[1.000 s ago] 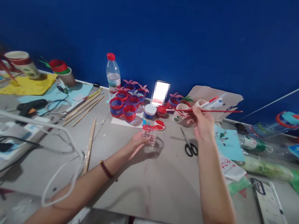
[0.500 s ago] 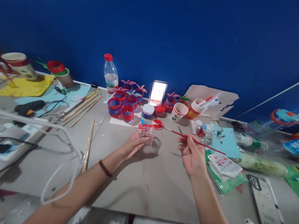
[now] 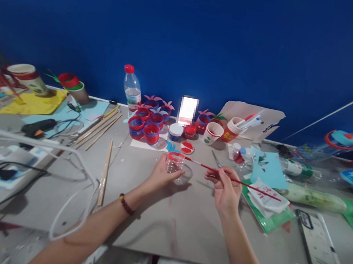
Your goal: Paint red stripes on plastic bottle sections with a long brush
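My left hand (image 3: 162,174) is wrapped round a clear plastic cup (image 3: 174,167) with a red rim. In my right hand (image 3: 226,188) is a thin red paintbrush (image 3: 245,184), pinched along its handle. The brush tip meets or nearly meets the cup's red rim. Just behind the cup lies a round lid with red paint (image 3: 187,147). A white-lidded jar (image 3: 175,132) and a small red paint pot (image 3: 189,131) stand behind that. Several red and blue cups (image 3: 151,133) are grouped to the left on white paper.
A water bottle (image 3: 132,90) stands near the blue wall. Paper cups (image 3: 213,133) and pens are at the back right. Wooden sticks (image 3: 105,174), a power strip (image 3: 15,172) and a white cable lie left. A phone (image 3: 320,248) and green packet (image 3: 267,216) lie right.
My left hand has turned the cup more upright and shifted slightly right. The brush tip has moved from the painted lid to the cup's rim.
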A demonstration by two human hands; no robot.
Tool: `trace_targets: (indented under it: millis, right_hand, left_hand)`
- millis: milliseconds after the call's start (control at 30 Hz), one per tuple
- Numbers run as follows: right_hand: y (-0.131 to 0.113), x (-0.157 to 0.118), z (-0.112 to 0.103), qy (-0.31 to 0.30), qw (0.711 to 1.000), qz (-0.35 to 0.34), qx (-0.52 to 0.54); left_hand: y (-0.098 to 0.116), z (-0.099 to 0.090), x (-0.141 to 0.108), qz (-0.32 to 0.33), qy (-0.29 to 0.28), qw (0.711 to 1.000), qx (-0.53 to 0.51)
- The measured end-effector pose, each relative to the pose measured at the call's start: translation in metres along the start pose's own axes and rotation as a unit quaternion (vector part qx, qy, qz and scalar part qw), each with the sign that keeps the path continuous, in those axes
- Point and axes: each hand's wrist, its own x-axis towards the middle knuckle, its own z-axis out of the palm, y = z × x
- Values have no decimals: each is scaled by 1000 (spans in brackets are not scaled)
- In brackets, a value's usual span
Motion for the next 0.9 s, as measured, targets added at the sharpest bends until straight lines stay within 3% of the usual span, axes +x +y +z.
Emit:
trace_targets:
  millis: [500, 900]
  right_hand:
    - [-2, -18, 13, -43, 983, -93, -155]
    - [-3, -13, 11, -16, 981, -103, -162]
  left_hand:
    - [-1, 2, -2, 13, 20, 999, 24]
    - [0, -1, 0, 24, 13, 1000, 4]
